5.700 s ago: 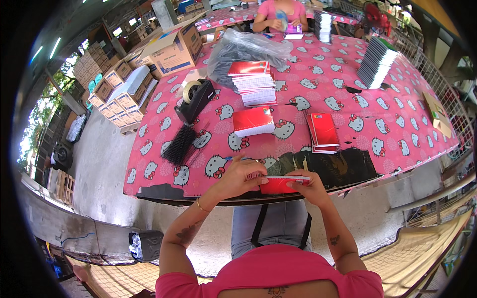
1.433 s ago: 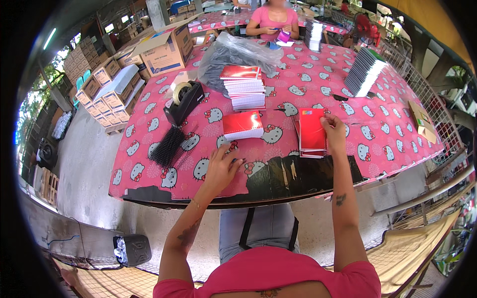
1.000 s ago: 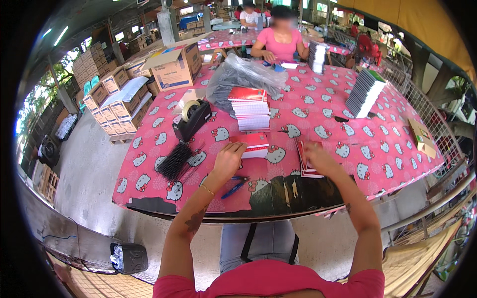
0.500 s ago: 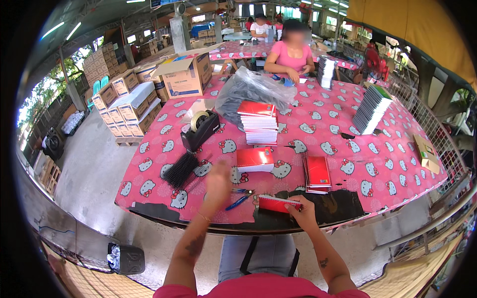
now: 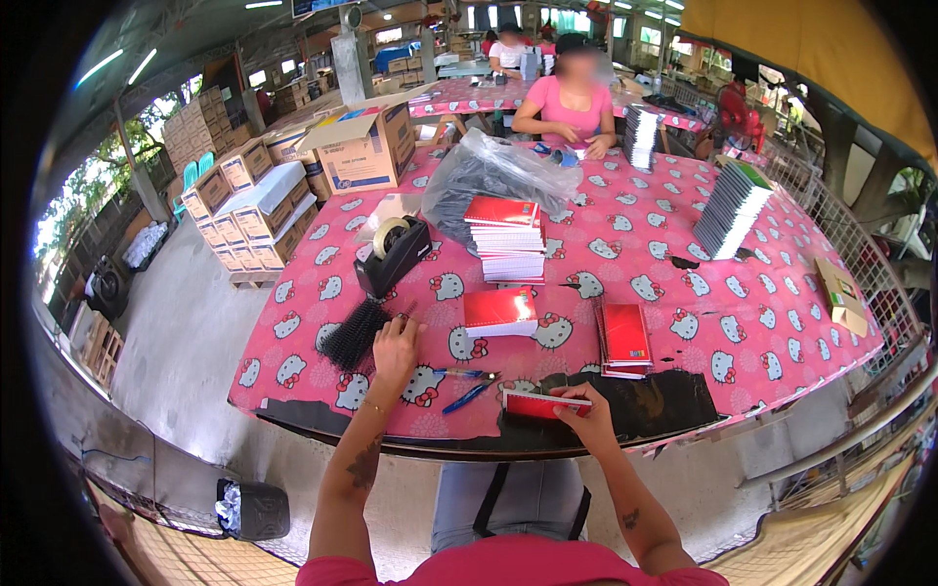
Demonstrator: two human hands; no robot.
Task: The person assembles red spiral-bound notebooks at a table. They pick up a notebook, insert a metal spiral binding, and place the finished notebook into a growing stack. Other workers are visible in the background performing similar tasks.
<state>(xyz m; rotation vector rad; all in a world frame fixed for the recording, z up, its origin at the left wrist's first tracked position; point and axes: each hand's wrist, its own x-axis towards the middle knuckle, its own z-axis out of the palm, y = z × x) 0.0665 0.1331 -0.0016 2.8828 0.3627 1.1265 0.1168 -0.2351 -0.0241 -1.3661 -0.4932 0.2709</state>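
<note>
My right hand (image 5: 589, 418) grips a small red-covered notebook (image 5: 532, 403), tilted on its edge near the table's front. My left hand (image 5: 397, 350) rests with fingers curled at the right side of a pile of black plastic binding coils (image 5: 354, 335); what its fingertips hold, if anything, is hidden. Between the hands lie blue-handled pliers (image 5: 471, 393) and a pen-like tool (image 5: 459, 372). Ahead of them sits a short stack of red notebooks (image 5: 500, 311), with a taller stack (image 5: 507, 244) behind it. Another small red stack (image 5: 625, 337) lies to the right.
A black tape dispenser (image 5: 394, 259) stands left, beside a grey plastic bag (image 5: 479, 171). Tall stacks of dark notebooks (image 5: 731, 213) stand at the right and far side (image 5: 641, 139). An open carton (image 5: 366, 151) is at the back left. A co-worker (image 5: 570, 109) sits across the table.
My left hand has moved left and up, from beside the short notebook stack to the coil pile. My right hand still holds the notebook, slightly shifted. The co-worker's hands have moved.
</note>
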